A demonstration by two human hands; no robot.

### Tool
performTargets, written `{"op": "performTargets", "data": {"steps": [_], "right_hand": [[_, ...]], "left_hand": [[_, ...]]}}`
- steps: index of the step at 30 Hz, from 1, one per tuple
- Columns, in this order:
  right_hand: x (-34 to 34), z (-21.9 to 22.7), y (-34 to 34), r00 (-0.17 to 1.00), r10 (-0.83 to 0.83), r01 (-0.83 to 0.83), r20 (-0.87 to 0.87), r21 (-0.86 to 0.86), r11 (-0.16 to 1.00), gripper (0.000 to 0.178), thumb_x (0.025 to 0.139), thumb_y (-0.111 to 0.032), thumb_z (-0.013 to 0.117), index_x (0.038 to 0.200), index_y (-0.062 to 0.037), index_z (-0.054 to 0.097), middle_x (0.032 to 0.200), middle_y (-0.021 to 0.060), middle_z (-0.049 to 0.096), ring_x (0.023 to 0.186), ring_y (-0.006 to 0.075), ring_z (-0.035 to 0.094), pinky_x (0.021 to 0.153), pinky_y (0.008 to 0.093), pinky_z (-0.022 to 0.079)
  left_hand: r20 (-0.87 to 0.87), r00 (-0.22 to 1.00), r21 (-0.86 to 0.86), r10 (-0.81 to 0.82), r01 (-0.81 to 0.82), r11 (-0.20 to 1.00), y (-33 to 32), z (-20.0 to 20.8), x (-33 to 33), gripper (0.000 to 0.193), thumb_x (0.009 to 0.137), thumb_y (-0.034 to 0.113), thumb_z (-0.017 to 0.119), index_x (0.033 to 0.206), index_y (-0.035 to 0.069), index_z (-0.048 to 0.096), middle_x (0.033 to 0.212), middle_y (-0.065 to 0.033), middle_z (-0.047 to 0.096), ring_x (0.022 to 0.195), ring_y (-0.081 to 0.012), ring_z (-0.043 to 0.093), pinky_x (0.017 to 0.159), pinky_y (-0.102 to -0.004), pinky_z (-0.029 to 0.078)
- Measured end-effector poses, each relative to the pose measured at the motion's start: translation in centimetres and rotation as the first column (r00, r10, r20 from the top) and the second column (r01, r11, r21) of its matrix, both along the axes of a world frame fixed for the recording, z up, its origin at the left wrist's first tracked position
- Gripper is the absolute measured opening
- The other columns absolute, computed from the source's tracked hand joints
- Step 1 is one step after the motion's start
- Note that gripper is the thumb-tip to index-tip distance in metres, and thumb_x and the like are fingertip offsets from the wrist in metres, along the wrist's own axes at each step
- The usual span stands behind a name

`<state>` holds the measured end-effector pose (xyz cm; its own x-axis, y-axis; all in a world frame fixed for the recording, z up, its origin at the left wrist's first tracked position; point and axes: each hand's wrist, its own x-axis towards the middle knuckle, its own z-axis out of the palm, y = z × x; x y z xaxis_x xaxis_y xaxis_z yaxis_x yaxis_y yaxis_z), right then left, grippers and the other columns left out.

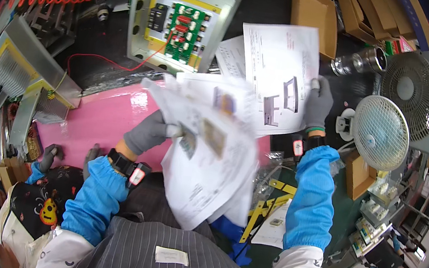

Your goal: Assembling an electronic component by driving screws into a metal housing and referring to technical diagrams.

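In the head view, pinches a loose bunch of printed sheets in the gloved left hand, thumb on top; motion-blurred, so impossible to count, but apparently more than one. Grips one drawing sheet by its right edge in the gloved right hand, thumb across the margin, probably to leave most of the print uncovered. Held apart from the bunch, perhaps for viewing singly.

Between the hands and farther off, one loose sheet, partly hidden. Under and left of the left hand, one pink panel, flat on the dark tabletop, perhaps serving as a smooth surface. Beyond the left hand, one open metal housing, open face up, likely for access to one green circuit board with three red parts. Trailing leftward from there, one red wire.

Right of the right hand, two round fans: one small white fan before one larger grey fan, probably set aside for airflow. Just beyond the right hand, one glass jar. Left of the left hand, two gloved hands of a co-worker, partly hidden; cannot tell whether holding anything.
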<state>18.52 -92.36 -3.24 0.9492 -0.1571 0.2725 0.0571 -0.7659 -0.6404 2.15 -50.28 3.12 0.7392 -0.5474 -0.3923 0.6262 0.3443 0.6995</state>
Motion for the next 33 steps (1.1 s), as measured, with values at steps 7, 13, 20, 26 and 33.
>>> {"op": "performTargets", "data": {"steps": [7, 13, 20, 26, 33], "right_hand": [[1.0, -3.0, 3.1, 0.906, 0.083, -0.100, -0.415, -0.021, 0.995, 0.051, 0.078, -0.033, 0.078, 0.118, -0.0046, 0.064, 0.109, 0.0180, 0.069, 0.101, 0.0343, 0.066, 0.089, 0.0442, 0.052], [-2.6, -0.3, -0.9, 0.877, -0.016, -0.001, -0.481, -0.036, 0.999, 0.047, 0.077, -0.021, 0.076, 0.119, -0.0042, 0.063, 0.111, 0.0196, 0.068, 0.100, 0.0350, 0.066, 0.088, 0.0429, 0.051], [-9.5, 4.7, 1.2, 0.968, 0.002, 0.143, -0.253, 0.556, 0.818, 0.049, 0.085, -0.025, 0.075, 0.123, 0.0013, 0.058, 0.121, 0.0168, 0.064, 0.109, 0.0253, 0.062, 0.092, 0.0350, 0.049], [-12.3, 4.7, 2.1, 0.870, 0.197, 0.184, -0.453, 0.668, 0.721, 0.040, 0.087, -0.013, 0.069, 0.120, 0.0073, 0.060, 0.101, 0.0138, 0.070, 0.085, 0.0185, 0.067, 0.077, 0.0311, 0.053], [-14.7, -4.4, 0.1, 0.859, -0.222, 0.414, -0.461, 0.372, 0.831, 0.051, 0.083, -0.031, 0.075, 0.117, 0.0049, 0.060, 0.102, 0.0203, 0.068, 0.091, 0.0300, 0.065, 0.079, 0.0435, 0.052]], "left_hand": [[-0.180, 0.961, 0.264, 0.212, -0.161, 0.951, -2.6, -0.2, 2.6, 0.047, 0.089, 0.018, 0.070, 0.130, -0.003, 0.057, 0.123, -0.0103, 0.065, 0.110, -0.0208, 0.064, 0.096, -0.0340, 0.049], [-0.130, 0.972, 0.144, 0.195, -0.176, 0.974, -6.9, -1.7, 6.0, 0.050, 0.091, 0.013, 0.066, 0.135, -0.005, 0.052, 0.125, -0.0130, 0.064, 0.108, -0.0208, 0.065, 0.094, -0.0355, 0.051], [0.077, 0.981, 0.224, 0.178, -0.191, 0.956, -10.8, -2.7, 9.3, 0.038, 0.089, 0.015, 0.066, 0.122, -0.004, 0.062, 0.112, -0.0132, 0.069, 0.096, -0.0201, 0.068, 0.086, -0.0329, 0.053], [0.218, 0.975, 0.395, -0.027, -0.063, 0.917, -12.3, -3.4, 12.3, 0.048, 0.086, 0.016, 0.070, 0.129, 0.000, 0.058, 0.111, -0.0131, 0.069, 0.096, -0.0197, 0.067, 0.084, -0.0327, 0.054], [0.250, 0.877, 0.870, -0.411, -0.017, 0.492, -13.9, -3.6, 13.0, 0.075, 0.085, 0.018, 0.073, 0.149, 0.007, 0.036, 0.133, -0.0150, 0.054, 0.117, -0.0258, 0.057, 0.095, -0.0360, 0.049]]}}
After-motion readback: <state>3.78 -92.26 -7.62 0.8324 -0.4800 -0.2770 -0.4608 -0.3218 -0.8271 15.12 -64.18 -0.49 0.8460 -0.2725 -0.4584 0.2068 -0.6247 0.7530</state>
